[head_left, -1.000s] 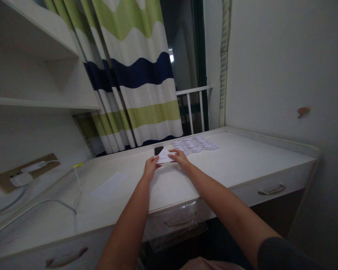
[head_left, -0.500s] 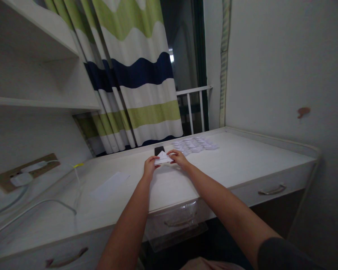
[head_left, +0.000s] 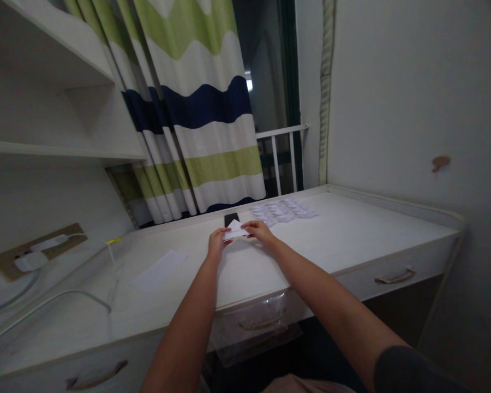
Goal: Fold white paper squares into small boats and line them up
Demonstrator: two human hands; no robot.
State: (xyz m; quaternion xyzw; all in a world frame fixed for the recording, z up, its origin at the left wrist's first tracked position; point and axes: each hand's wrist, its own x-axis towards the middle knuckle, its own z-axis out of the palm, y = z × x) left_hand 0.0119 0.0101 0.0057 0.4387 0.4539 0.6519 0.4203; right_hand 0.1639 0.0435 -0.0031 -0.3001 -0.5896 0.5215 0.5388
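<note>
Both my hands are at the middle of the white desk [head_left: 331,229], near its far edge. Between them lies a small folded white paper [head_left: 235,231], roughly triangular. My left hand [head_left: 216,243] grips its left end, and the fingertips of my right hand [head_left: 259,232] hold its right corner. A black phone [head_left: 231,219] lies just behind the paper, partly hidden by it. To the right of the phone spreads a layer of several small folded papers [head_left: 282,210]. A flat white sheet [head_left: 159,270] lies to the left of my hands.
A striped curtain [head_left: 196,136] and a white railing [head_left: 280,147] stand behind the desk. White shelves [head_left: 53,98] overhang the left, above a wall socket panel [head_left: 36,251] with white cables [head_left: 45,305]. Drawer handles [head_left: 395,277] line the desk front.
The folded paper has gone from a taller triangle to a flatter, lower shape. My hands have drawn slightly closer together.
</note>
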